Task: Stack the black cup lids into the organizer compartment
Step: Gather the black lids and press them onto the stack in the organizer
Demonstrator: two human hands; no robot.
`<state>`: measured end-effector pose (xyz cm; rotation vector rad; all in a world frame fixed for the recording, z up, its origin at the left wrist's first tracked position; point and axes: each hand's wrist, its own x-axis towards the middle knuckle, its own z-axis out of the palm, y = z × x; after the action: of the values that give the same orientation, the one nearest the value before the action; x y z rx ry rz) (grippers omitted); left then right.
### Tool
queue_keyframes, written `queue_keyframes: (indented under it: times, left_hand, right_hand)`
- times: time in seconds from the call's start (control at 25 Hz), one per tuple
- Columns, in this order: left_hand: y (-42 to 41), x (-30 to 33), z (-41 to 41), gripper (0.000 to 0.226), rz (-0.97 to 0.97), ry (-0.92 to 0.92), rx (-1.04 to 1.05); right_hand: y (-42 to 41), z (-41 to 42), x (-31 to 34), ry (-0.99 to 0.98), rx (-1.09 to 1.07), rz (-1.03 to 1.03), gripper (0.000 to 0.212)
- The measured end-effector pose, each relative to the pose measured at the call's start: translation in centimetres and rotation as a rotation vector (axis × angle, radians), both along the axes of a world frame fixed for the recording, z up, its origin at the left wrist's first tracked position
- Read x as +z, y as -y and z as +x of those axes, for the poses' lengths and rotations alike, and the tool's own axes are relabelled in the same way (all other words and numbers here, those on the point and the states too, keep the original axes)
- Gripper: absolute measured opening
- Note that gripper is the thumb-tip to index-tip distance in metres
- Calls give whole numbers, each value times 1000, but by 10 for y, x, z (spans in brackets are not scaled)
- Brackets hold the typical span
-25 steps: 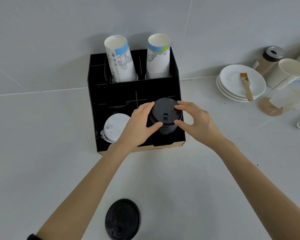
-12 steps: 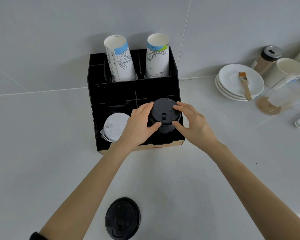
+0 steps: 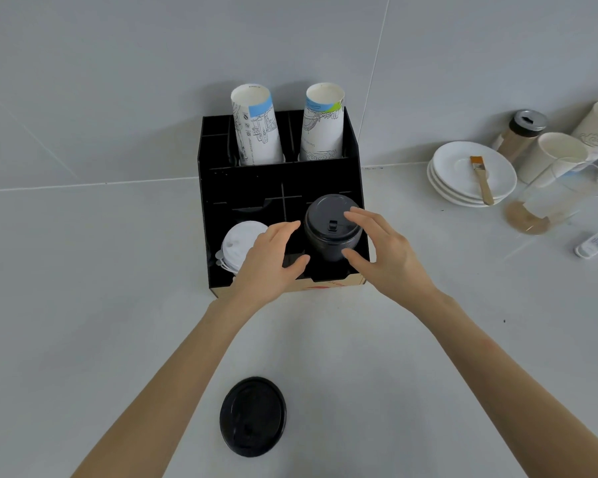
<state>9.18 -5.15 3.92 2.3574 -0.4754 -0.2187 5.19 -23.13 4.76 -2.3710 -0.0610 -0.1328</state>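
In the black organizer (image 3: 252,181), white lids (image 3: 237,244) are sitting left of the stack of black lids (image 3: 332,232). Left hand (image 3: 268,260) and right hand (image 3: 387,253) are flanking the stack, fingers spread, apparently off it. One black lid (image 3: 252,415) is lying on the desk (image 3: 83,305) before the organizer, likely next.

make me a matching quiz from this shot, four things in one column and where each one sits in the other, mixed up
Things:
1. stack of black lids
2. white lids
3. loose black lid
4. brush

Places:
A. on the white plates
B. front right slot of the organizer
C. flat on the counter, near the person
D. front left slot of the organizer

Pairs: 1-B, 2-D, 3-C, 4-A
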Motion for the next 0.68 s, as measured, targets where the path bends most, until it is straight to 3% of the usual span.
queue_keyframes:
  times: [0.68]
  left_hand:
    - [-96, -39, -96, 50, 36, -136, 116]
  right_hand:
    - [-66, -87, -40, -156, 180, 0, 49]
